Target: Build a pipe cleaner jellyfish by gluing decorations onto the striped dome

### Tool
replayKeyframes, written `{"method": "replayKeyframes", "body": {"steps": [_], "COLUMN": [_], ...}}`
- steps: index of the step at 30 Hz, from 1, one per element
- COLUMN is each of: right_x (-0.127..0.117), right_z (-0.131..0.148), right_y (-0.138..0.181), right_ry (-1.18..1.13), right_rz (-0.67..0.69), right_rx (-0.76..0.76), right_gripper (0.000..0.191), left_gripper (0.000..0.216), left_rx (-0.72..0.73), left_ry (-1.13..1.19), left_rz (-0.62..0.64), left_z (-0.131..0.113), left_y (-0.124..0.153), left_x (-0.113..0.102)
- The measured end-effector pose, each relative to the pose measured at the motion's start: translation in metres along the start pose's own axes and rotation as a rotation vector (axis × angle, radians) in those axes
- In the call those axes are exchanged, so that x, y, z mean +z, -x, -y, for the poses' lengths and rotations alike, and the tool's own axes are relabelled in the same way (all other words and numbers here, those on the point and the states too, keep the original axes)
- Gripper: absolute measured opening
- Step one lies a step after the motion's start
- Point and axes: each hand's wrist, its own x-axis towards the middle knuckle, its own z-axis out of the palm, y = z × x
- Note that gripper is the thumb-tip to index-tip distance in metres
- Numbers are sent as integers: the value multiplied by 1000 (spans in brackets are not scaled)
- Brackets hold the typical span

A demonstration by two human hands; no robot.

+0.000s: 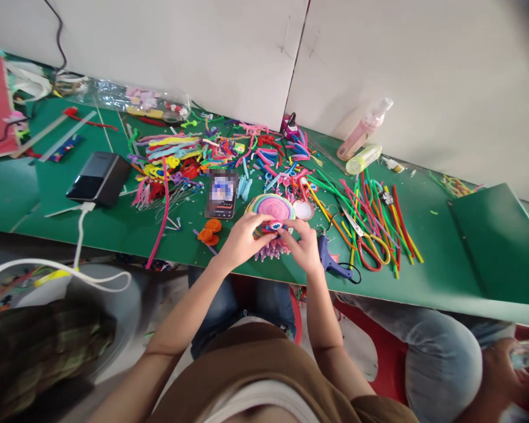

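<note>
Both my hands meet over a small coiled pipe-cleaner piece [274, 225] with red, blue and white rings, near the front edge of the green table [467, 258]. My left hand [243, 239] curls round it from the left, fingers closed on it. My right hand [303, 242] pinches it from the right. Just behind lies a round rainbow coil with a pink centre [271, 207]. A pink fuzzy fringe [271, 250] shows below my fingers.
Heaps of coloured pipe cleaners [370, 220] cover the table's middle and right. A phone [221, 194], orange coils [209, 232], a blue glue gun [330, 258], a black box [99, 178], a pink bottle [364, 129]. Another person's knee [441, 352] is at right.
</note>
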Motion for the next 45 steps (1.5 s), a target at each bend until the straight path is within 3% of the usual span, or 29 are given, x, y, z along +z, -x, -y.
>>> {"method": "replayKeyframes", "body": {"steps": [16, 23, 45], "right_x": [4, 7, 5], "right_z": [-3, -4, -1], "right_y": [14, 17, 15], "right_ry": [32, 52, 26], "right_rz": [-48, -73, -90], "right_rx": [-71, -92, -43], "right_gripper": [11, 11, 11], "left_gripper": [28, 31, 42], "left_rx": [84, 84, 152], "left_ry": [-267, -246, -313], "left_rz": [-13, -39, 100], "left_z": [-8, -9, -9], "left_y": [6, 9, -7], "left_x": [3, 4, -4]}}
